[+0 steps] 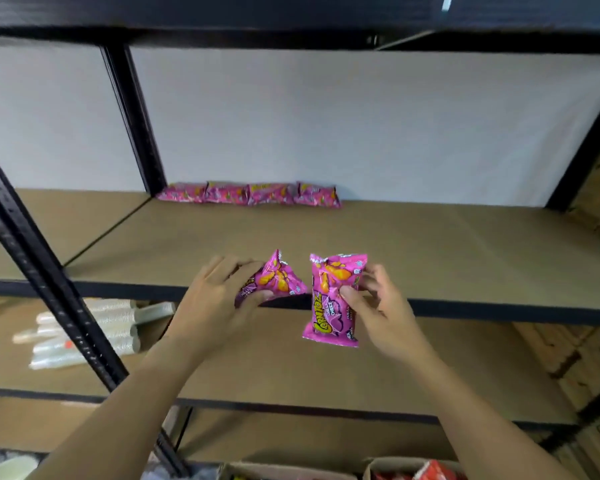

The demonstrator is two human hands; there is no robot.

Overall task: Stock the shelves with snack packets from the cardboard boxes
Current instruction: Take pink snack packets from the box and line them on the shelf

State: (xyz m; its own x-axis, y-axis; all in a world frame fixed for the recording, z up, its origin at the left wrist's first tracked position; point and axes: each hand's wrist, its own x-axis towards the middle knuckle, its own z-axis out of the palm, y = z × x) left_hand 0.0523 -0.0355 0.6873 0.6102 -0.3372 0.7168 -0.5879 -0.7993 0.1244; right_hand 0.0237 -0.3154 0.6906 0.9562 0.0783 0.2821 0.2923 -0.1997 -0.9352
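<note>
My left hand grips a pink snack packet tilted on its side, just at the front edge of the brown shelf board. My right hand pinches a second pink snack packet that hangs upright in front of the shelf edge. A row of several pink packets lies at the back of the same shelf against the white wall. At the bottom edge the tops of open cardboard boxes show, one holding red packets.
A black metal upright slants down on the left, another black post stands at the back. Stacks of clear plastic cups lie on the lower shelf at left. A lower brown shelf runs beneath my hands. The upper shelf beam is overhead.
</note>
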